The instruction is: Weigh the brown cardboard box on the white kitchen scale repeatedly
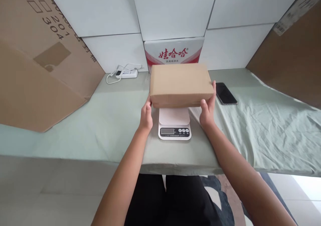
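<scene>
A brown cardboard box [181, 80] is held between my two hands, over the back part of a white digital kitchen scale [174, 120]. My left hand [146, 116] grips the box's left end, its fingers partly hidden beneath and behind it. At the right end, my right hand [208, 110] has its thumb on the front face and its fingers along the side. The scale's display and buttons face me; the box hides its far side. Whether the box touches the scale's plate, I cannot tell.
Behind the box stands a white and red carton [173, 48]. A black phone [226, 93] lies to the right, and a white power strip [126, 73] with a cable at the back left. Large cardboard sheets [40, 85] flank the green-clothed table [120, 132].
</scene>
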Demonstrator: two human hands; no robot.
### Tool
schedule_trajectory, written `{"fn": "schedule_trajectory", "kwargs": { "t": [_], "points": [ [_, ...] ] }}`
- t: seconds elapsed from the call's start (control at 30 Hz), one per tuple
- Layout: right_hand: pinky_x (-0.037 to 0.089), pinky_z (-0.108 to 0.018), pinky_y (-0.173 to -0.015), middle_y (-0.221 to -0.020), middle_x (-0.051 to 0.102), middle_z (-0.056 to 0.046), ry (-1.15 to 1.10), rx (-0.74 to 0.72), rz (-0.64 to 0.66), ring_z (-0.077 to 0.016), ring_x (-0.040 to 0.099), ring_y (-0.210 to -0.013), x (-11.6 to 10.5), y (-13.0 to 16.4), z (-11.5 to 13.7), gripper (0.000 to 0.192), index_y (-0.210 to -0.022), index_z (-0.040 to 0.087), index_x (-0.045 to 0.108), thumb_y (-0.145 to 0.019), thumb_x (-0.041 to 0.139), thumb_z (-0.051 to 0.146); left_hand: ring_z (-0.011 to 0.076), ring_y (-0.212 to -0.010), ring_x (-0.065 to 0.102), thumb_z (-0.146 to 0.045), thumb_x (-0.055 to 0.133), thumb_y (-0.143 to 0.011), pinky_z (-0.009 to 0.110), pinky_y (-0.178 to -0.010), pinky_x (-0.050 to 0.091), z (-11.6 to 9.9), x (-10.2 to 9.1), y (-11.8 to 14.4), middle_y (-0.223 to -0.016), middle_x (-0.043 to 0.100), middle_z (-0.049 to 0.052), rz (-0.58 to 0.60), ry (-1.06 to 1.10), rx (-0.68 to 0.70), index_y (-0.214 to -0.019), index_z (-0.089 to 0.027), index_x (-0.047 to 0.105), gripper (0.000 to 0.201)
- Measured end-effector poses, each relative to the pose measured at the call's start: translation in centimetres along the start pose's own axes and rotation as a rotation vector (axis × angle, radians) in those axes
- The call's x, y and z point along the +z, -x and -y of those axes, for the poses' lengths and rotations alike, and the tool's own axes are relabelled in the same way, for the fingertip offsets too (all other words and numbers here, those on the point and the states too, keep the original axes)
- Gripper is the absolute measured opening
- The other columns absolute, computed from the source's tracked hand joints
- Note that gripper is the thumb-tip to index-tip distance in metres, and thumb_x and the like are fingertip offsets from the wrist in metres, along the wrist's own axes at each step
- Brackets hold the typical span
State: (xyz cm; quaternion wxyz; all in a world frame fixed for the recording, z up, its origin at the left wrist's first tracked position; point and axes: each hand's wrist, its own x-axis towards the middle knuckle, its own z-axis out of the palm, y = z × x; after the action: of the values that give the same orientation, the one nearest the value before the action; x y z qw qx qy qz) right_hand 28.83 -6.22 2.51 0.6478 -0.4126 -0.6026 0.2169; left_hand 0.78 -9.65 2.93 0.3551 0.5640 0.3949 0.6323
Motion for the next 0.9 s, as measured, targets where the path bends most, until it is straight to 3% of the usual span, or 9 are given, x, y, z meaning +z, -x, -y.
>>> {"fn": "schedule_trajectory", "kwargs": {
  "t": [0.13, 0.23, 0.43, 0.6, 0.9],
  "points": [
    [0.031, -0.069, -0.150, -0.191, 0.043, -0.013, 0.011, 0.009, 0.039, -0.0423, 0.033, -0.184, -1.6, 3.6, 1.0, 0.108, -0.181, 0.035, 0.038, -0.093, 0.068, 0.089, 0.0408, -0.160, 0.066, -0.100, 0.041, -0.099, 0.053, -0.134, 0.053, -1.0, -0.9, 4.3, -0.147, 0.083, 0.018, -0.018, -0.007, -0.033, -0.141, -0.027, 0.082, 0.094],
    [0.033, -0.070, -0.149, -0.193, 0.041, -0.013, 0.015, 0.027, 0.050, -0.0413, 0.039, -0.181, -1.8, 4.6, 1.1, 0.101, -0.181, 0.035, 0.040, -0.096, 0.067, 0.084, 0.0406, -0.157, 0.068, -0.099, 0.039, -0.101, 0.055, -0.133, 0.055, -1.1, -1.2, 5.5, -0.147, 0.083, 0.018, -0.028, 0.000, -0.046, -0.140, -0.028, 0.082, 0.091],
    [0.037, -0.069, -0.147, -0.190, 0.046, -0.014, 0.040, 0.026, 0.022, -0.0421, 0.043, -0.178, -1.8, 4.2, 1.1, 0.100, -0.179, 0.034, 0.044, -0.095, 0.067, 0.085, 0.0409, -0.163, 0.062, -0.094, 0.040, -0.104, 0.057, -0.139, 0.048, -1.3, -1.0, 5.3, -0.154, 0.080, 0.018, -0.002, -0.021, -0.046, -0.148, -0.028, 0.079, 0.089],
    [0.040, -0.074, -0.142, -0.182, 0.056, -0.014, 0.034, -0.018, -0.070, -0.0463, 0.050, -0.173, -1.9, 4.0, 1.2, 0.097, -0.177, 0.034, 0.049, -0.096, 0.064, 0.086, 0.0388, -0.172, 0.053, -0.096, 0.042, -0.103, 0.054, -0.145, 0.041, -1.5, -0.9, 5.4, -0.167, 0.072, 0.017, -0.063, -0.018, -0.059, -0.158, -0.028, 0.073, 0.093],
    [0.041, -0.066, -0.146, -0.179, 0.063, -0.013, 0.027, -0.027, -0.021, -0.0422, 0.059, -0.167, -1.7, 3.7, 2.8, 0.081, -0.172, 0.031, 0.060, -0.105, 0.061, 0.077, 0.0422, -0.162, 0.063, -0.093, 0.043, -0.105, 0.056, -0.135, 0.051, -2.3, -0.9, 5.2, -0.163, 0.076, 0.014, 0.027, -0.008, -0.076, -0.152, -0.030, 0.078, 0.086]
  ]
}}
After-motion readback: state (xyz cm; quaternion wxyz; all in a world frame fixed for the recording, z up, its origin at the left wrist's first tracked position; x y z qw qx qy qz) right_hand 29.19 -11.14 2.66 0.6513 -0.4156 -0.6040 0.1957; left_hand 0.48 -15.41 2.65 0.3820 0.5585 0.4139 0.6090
